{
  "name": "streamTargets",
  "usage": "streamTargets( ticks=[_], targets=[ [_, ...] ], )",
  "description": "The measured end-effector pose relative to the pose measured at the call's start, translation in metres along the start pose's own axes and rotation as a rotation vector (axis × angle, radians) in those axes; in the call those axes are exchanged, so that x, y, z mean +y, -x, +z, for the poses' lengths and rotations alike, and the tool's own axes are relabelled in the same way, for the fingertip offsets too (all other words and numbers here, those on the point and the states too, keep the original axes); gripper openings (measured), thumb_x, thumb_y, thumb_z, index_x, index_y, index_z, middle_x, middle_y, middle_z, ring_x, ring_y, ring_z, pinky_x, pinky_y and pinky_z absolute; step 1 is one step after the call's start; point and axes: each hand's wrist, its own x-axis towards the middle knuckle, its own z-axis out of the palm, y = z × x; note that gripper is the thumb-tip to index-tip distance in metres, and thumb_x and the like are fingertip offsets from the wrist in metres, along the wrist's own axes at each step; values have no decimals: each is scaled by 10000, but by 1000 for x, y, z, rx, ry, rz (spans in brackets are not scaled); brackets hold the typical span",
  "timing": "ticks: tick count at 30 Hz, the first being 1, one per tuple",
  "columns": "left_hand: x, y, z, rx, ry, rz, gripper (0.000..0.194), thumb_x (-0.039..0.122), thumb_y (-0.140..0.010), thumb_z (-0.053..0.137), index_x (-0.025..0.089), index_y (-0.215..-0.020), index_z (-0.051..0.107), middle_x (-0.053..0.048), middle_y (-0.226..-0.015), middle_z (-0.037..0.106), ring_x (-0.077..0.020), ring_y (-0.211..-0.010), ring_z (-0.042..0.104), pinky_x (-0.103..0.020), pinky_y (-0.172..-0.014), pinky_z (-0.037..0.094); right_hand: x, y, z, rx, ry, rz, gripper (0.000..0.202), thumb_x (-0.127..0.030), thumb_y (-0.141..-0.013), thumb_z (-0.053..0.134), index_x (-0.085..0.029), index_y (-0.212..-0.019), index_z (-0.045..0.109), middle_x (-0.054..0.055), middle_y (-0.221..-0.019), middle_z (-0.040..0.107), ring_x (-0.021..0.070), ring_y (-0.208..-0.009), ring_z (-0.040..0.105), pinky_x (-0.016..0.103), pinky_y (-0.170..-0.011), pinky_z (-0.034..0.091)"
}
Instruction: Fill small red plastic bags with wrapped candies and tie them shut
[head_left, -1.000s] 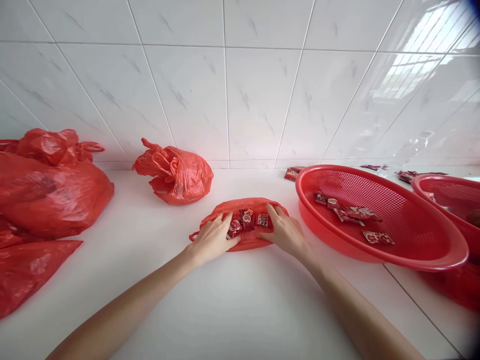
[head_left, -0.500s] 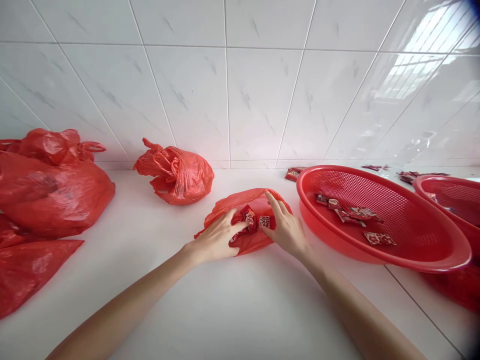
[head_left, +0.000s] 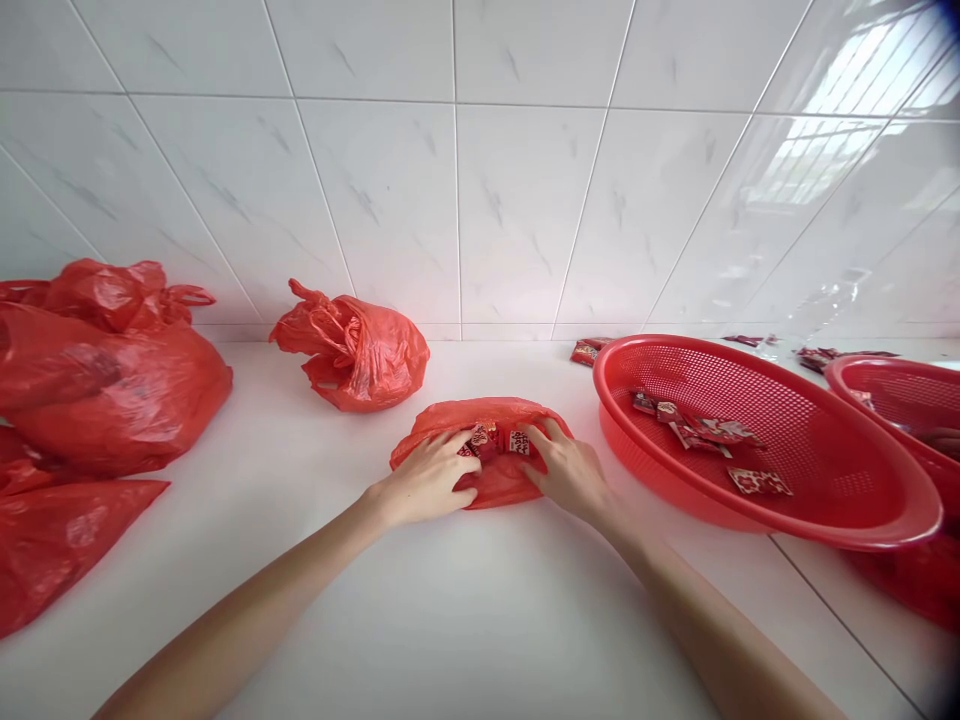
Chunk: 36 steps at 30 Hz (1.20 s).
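Note:
A red plastic bag (head_left: 499, 490) lies on the white counter in front of me, its mouth facing up. Several small red snack packets (head_left: 484, 440) show inside it, one with a pale patterned label. My left hand (head_left: 431, 475) grips the bag's left side, fingers curled over the rim beside the packets and thumb at the near edge. On the opposite side, my right hand (head_left: 570, 470) holds the bag's rim with bent fingers, the thumb close to the packets. Some fingertips are hidden by the plastic.
A red perforated basket (head_left: 847, 450) on the right holds several packets; another basket (head_left: 900, 375) stands beyond it. A tied red bag (head_left: 367, 350) sits at the back left, and more full red bags (head_left: 150, 390) are at far left. Loose packets (head_left: 587, 350) lie along the tiled wall.
The bag's far rim has come down and its opening is flatter. My right fingers have lowered with the rim. My left hand has stayed nearly in place.

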Motion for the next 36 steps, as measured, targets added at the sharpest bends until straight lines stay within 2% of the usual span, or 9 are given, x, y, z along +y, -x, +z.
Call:
streamTargets(
  ticks=[4, 6, 9, 13, 18, 24, 29, 32, 36],
  targets=[
    [2, -2, -2, 41, -8, -64, 162, 364, -820, 587, 212, -852, 630, -76, -1229, 592, -302, -1110, 579, -416, -877, 487, -3, 0, 0, 13, 20, -22, 313, -318, -915, 494, -232, -1202, 581, 91, -1263, 601, 188, -759, 637, 276, -495, 318],
    [1, -3, -4, 52, -9, -90, 183, 389, -803, 599, 207, -824, 591, -66, -1091, 614, -269, -968, 612, -381, -780, 494, -3, 0, 0, 13, 38, -25, 285, -313, -915, 487, -233, -1162, 607, 86, -1277, 598, 187, -765, 640, 280, -496, 308],
    [-5, -3, -10, 91, 35, -118, 191, 406, -841, 552, 216, -838, 566, -43, -1022, 616, -220, -859, 617, -335, -698, 482, -2, 0, 1, -9, 65, -3, 252, -305, -915, 479, -224, -1088, 644, 91, -1254, 616, 185, -757, 643, 281, -503, 298],
    [-14, -1, -16, 172, 66, -155, 207, 391, -892, 492, 237, -990, 591, -41, -1106, 645, -236, -1012, 619, -336, -783, 485, -3, 0, 2, -7, 69, 18, 263, -282, -906, 476, -219, -1095, 647, 99, -1228, 628, 186, -757, 646, 281, -508, 298],
    [-17, 1, -18, 89, 40, -212, 307, 336, -802, 599, 268, -1101, 609, -39, -1113, 689, -273, -1071, 627, -334, -755, 491, -6, 1, 5, 22, 56, -1, 300, -262, -898, 467, -228, -1148, 629, 97, -1230, 619, 197, -794, 649, 282, -517, 329],
    [-16, -1, -14, 92, 62, -207, 542, 251, -762, 617, 275, -1300, 554, -47, -1349, 607, -272, -1256, 549, -335, -923, 480, -9, 1, 8, 50, 28, -8, 334, -255, -897, 482, -233, -1196, 628, 103, -1271, 598, 203, -842, 645, 286, -583, 413],
    [-18, -4, -12, 66, 150, -209, 620, 240, -748, 637, 314, -1352, 516, -34, -1261, 662, -280, -1187, 595, -347, -916, 497, -11, 1, 9, 147, -23, -60, 308, -213, -892, 502, -224, -1155, 661, 97, -1245, 621, 239, -954, 607, 344, -763, 479],
    [-19, -5, -12, 114, 212, -191, 668, 201, -705, 665, 303, -1348, 514, -37, -1257, 661, -292, -1182, 595, -358, -912, 504, -13, 1, 10, 204, -101, -104, 271, -182, -872, 531, -211, -1089, 689, 97, -1215, 642, 261, -1019, 569, 392, -889, 461],
    [-16, -6, -12, 129, 504, -165, 625, 216, -718, 670, 260, -1325, 526, -38, -1100, 711, -253, -920, 696, -361, -779, 560, -18, 2, 10, 246, -321, -118, 226, -233, -883, 563, -206, -1062, 697, 88, -1165, 671, 255, -1012, 563, 400, -897, 459]
  ],
)
